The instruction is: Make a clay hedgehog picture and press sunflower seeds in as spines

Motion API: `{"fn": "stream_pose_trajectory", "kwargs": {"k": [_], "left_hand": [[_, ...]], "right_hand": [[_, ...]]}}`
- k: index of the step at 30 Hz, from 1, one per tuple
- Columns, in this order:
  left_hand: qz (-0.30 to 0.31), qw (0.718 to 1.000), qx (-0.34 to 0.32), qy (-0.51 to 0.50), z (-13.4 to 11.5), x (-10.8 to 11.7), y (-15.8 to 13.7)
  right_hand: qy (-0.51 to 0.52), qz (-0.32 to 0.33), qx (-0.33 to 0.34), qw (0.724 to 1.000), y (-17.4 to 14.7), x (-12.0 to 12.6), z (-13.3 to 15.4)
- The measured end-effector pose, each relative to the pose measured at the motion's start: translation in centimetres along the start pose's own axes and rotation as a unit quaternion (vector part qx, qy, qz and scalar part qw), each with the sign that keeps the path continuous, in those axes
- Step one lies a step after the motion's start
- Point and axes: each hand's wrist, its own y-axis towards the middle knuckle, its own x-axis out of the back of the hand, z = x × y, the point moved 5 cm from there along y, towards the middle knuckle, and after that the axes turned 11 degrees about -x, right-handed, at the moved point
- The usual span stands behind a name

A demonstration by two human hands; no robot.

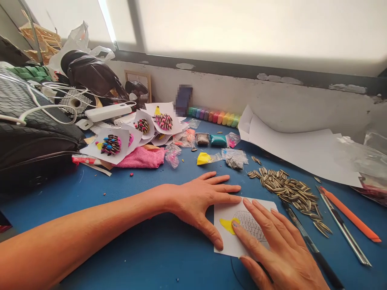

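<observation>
A small white paper (225, 245) lies on the blue table, bearing a pencil drawing (249, 223) of a rounded, scale-patterned shape. Yellow clay (226, 224) is spread flat over the drawing's left end. My right hand (275, 245) rests across the paper, fingers stretched out, its index fingertip touching the yellow clay's edge. My left hand (202, 201) lies flat with fingers spread, its thumb and fingertips at the paper's left and upper edges. Neither hand grips anything. Part of the drawing is hidden beneath my right hand.
Sunflower seeds (290, 189) are heaped beyond my right hand. Pens (341, 225) and an orange clay tool (350, 213) lie at right. Farther back are a yellow clay lump (204, 158), clay packets (218, 140), paper sheets (290, 141), finished seed-covered hedgehogs (110, 145) and a pink cloth (140, 157).
</observation>
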Motion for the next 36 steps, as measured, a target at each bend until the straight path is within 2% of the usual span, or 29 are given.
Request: {"fn": "stream_pose_trajectory", "kwargs": {"k": [7,12,17,23,32,36], "left_hand": [[0.024,1.000,0.000,0.005,-0.40,0.21,-0.11],[0.024,1.000,-0.001,0.010,-0.44,0.14,-0.03],[0.019,1.000,0.009,0.021,-0.25,-0.03,-0.07],[0.020,0.999,0.005,0.028,-0.22,-0.17,-0.11],[0.015,0.999,0.009,0.039,-0.44,-0.20,-0.17],[0.015,0.999,0.015,0.037,-0.47,-0.21,-0.20]], "right_hand": [[-0.010,0.005,-0.023,1.000,-0.41,-0.21,-0.13],[-0.025,-0.005,-0.012,1.000,-0.26,-0.17,0.09],[-0.032,0.006,-0.044,0.999,-0.39,-0.05,-0.04],[-0.044,0.017,-0.030,0.998,-0.31,-0.34,0.27],[0.003,0.001,-0.053,0.999,-0.44,-0.40,0.21],[0.020,0.004,-0.108,0.994,-0.67,-0.09,-0.49]]}}
